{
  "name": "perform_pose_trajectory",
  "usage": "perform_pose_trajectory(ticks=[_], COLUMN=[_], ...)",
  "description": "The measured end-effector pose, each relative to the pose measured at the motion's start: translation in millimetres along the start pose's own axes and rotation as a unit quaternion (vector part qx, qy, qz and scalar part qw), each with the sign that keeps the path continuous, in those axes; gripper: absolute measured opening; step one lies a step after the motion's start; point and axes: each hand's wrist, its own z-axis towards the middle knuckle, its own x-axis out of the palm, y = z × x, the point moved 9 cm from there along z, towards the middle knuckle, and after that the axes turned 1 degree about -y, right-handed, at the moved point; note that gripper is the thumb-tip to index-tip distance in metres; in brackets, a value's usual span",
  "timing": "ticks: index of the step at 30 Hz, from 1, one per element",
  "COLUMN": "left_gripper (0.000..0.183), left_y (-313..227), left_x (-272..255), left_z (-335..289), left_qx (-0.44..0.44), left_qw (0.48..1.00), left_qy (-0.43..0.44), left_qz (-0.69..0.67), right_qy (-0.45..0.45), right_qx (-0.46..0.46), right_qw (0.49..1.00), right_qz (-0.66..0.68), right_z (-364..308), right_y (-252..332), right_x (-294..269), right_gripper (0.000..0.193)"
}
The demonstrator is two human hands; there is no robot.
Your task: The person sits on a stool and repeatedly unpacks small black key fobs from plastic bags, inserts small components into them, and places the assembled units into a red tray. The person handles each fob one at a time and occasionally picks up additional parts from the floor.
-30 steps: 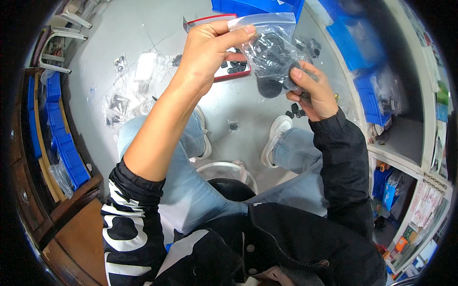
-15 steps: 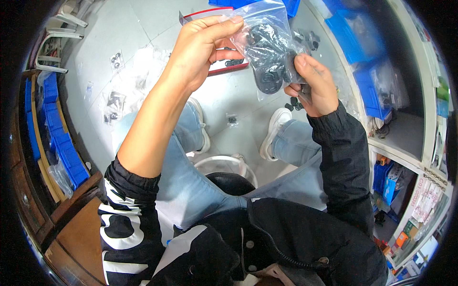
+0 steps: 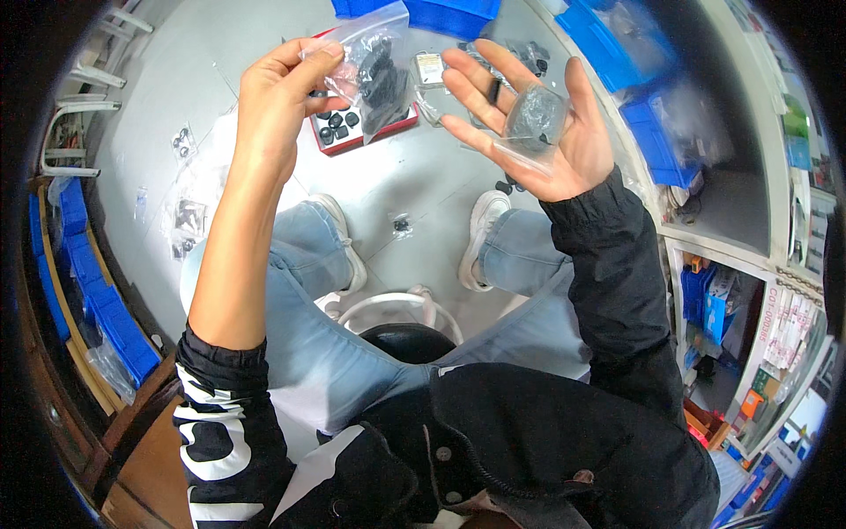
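Note:
Between its thumb and fingers my left hand (image 3: 295, 79) pinches the edge of a clear zip bag (image 3: 383, 84) filled with black parts; the bag hangs down to the right. My right hand (image 3: 564, 145) is turned palm up with its fingers spread. On that palm lies a small clear plastic bag (image 3: 536, 123) with a dark, round-looking piece inside, its exact kind hard to make out. Below the left hand, a red-edged box (image 3: 367, 137) on the floor holds several small black parts, partly covered by the larger bag.
Blue bins stand at the top (image 3: 454, 16), on the right shelf (image 3: 661, 141) and along the left (image 3: 115, 317). Small bagged parts (image 3: 189, 220) lie on the floor at left, one packet (image 3: 402, 226) between my shoes. A white bucket rim (image 3: 441, 310) sits between my legs.
My right hand has let go of the larger bag and opened, palm up, showing a small bag on it. My left hand has moved left with the larger bag.

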Motion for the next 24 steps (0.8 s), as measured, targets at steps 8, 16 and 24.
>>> perform_pose_trajectory(ticks=[8, 16, 24], left_gripper=[0.012, 0.016, 0.042], left_y=[98.9, 327.7, 217.3], left_x=[52.7, 62.7, 63.1], left_z=[-2.2, -21.9, -11.1], left_qx=[-0.084, -0.341, -0.225], left_qw=[0.974, 0.937, 0.973], left_qy=[0.165, 0.067, 0.055], left_qz=[0.132, -0.044, 0.005], right_qy=[-0.078, -0.210, -0.215], right_qx=[-0.028, -0.017, -0.068], right_qw=[0.997, 0.976, 0.971], right_qz=[0.002, -0.052, -0.073], right_z=[-2.0, -20.5, -17.1], right_y=[4.1, -7.6, 2.0], right_x=[-28.3, -74.0, -72.4], right_gripper=[0.062, 0.044, 0.047])
